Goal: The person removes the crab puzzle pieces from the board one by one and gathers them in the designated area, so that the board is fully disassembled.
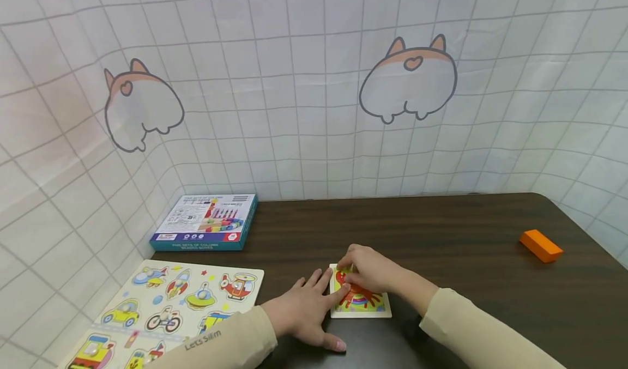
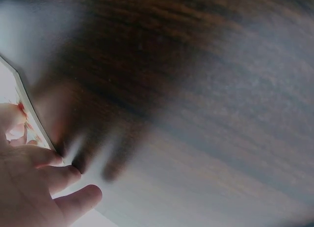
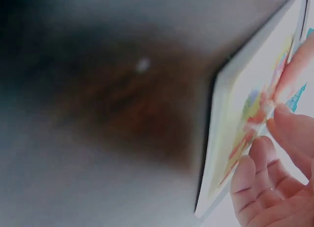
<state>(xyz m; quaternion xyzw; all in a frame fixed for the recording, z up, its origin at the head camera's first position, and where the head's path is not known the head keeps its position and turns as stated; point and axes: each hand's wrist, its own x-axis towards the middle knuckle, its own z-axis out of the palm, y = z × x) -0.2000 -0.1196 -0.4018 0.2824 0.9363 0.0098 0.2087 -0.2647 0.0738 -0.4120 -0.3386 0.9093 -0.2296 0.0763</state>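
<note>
A small square puzzle board (image 1: 363, 313) with a white border lies on the dark table, showing a red-orange, many-legged animal picture on yellow. My left hand (image 1: 306, 307) is spread flat at its left side, with the index finger reaching onto the picture and the thumb resting on the table. From the right, my right hand (image 1: 370, 268) bends over the board's upper left part. In the right wrist view its thumb and curled fingers pinch at a red-orange puzzle piece (image 3: 252, 124), partly hidden by them. The left wrist view shows left fingers (image 2: 78, 202) beside the board's edge.
Left of the hands lies a large white puzzle board (image 1: 186, 287) with vehicle pieces, partly under the left sleeve. Behind it stands a flat teal box (image 1: 203, 222). An orange block (image 1: 541, 246) sits far right. A white grid-patterned curtain (image 1: 304, 85) encloses the table.
</note>
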